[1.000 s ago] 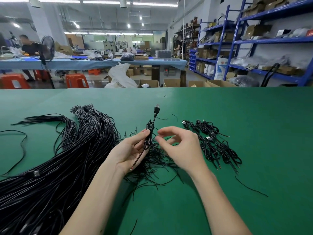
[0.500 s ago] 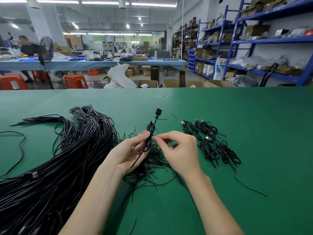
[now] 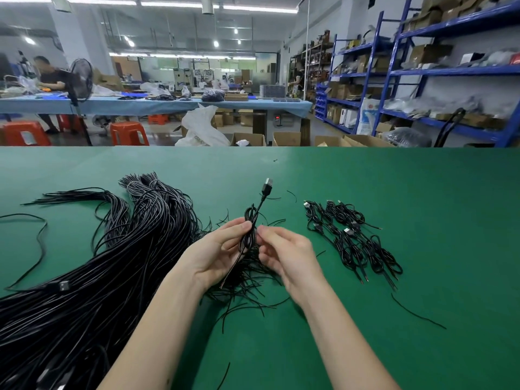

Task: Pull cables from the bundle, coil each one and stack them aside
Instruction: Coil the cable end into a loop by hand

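A big bundle of long black cables (image 3: 92, 271) lies across the left of the green table (image 3: 422, 206). My left hand (image 3: 216, 254) holds a coiled black cable (image 3: 251, 220) upright between thumb and fingers, its USB plug sticking up and its bare end hanging below the palm. My right hand (image 3: 284, 254) is close against the coil from the right, its thumb and forefinger pinching at the coil's middle. To the right lies a stack of coiled cables (image 3: 351, 240).
Short black wire offcuts (image 3: 247, 288) lie scattered under my hands. Single loose wires lie at the far left (image 3: 39, 243) and at the right (image 3: 416, 313). Beyond the table's far edge are stools, boxes, a long workbench and blue shelving.
My right hand has closed in on the coil held in my left hand. The coil and its plug have shifted slightly right.
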